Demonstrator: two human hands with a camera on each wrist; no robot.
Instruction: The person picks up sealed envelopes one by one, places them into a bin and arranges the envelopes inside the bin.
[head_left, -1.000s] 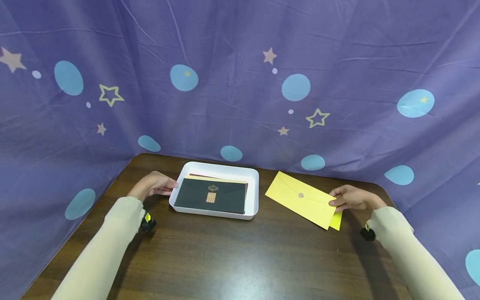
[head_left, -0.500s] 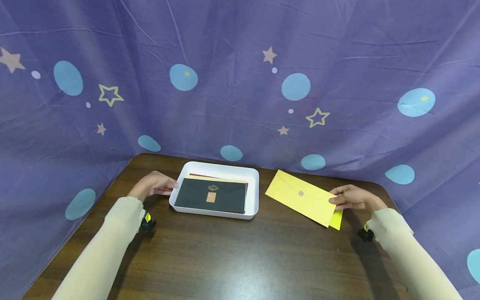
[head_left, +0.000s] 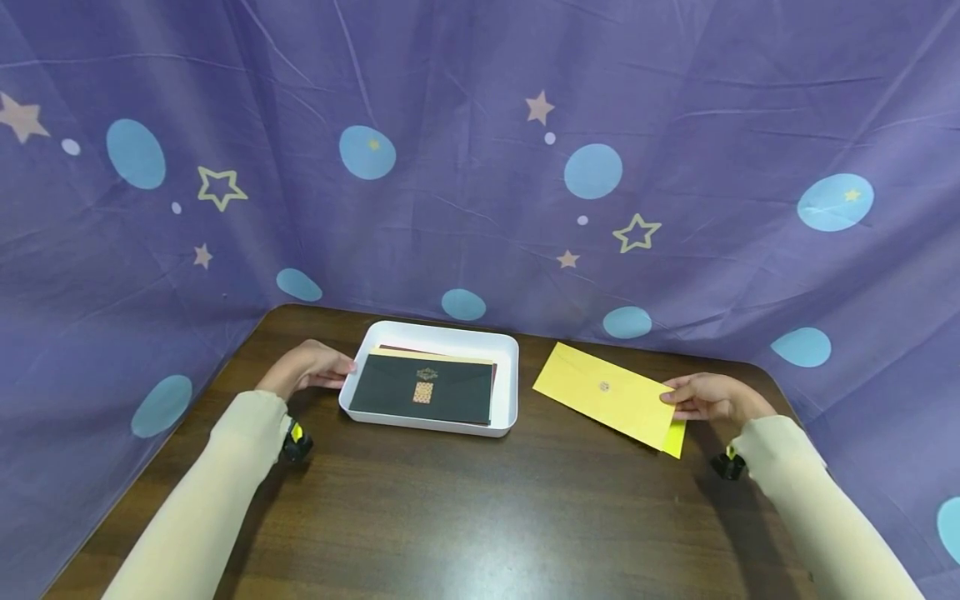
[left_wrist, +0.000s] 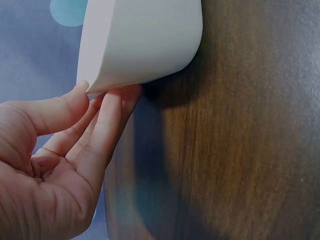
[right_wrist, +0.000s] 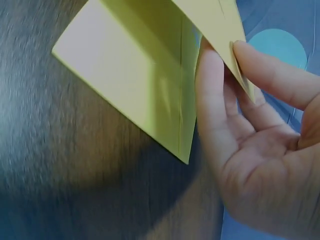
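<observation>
On the left, my left hand (head_left: 315, 367) holds the side of a white tray (head_left: 512, 392); in the left wrist view its thumb lies at the rim and its fingers bend against the wall. Inside the tray is a dark envelope (head_left: 390, 392) with a gold design, over a cream one (head_left: 386, 354) and a dark red one, whose edges peek out. My right hand (head_left: 708, 396) pinches the right end of a yellow envelope (head_left: 585, 375). Beneath it, a second yellow envelope (right_wrist: 120, 65) lies on the table, mostly hidden in the head view.
A brown wooden table (head_left: 420, 508) carries everything, with its far edge close behind the tray. Purple cloth (head_left: 465, 208) printed with stars and blue ovals hangs behind and at both sides.
The upper yellow envelope has shifted very slightly right in my right hand, and a dark gap now shows under its near edge. My left hand and the tray stay in place.
</observation>
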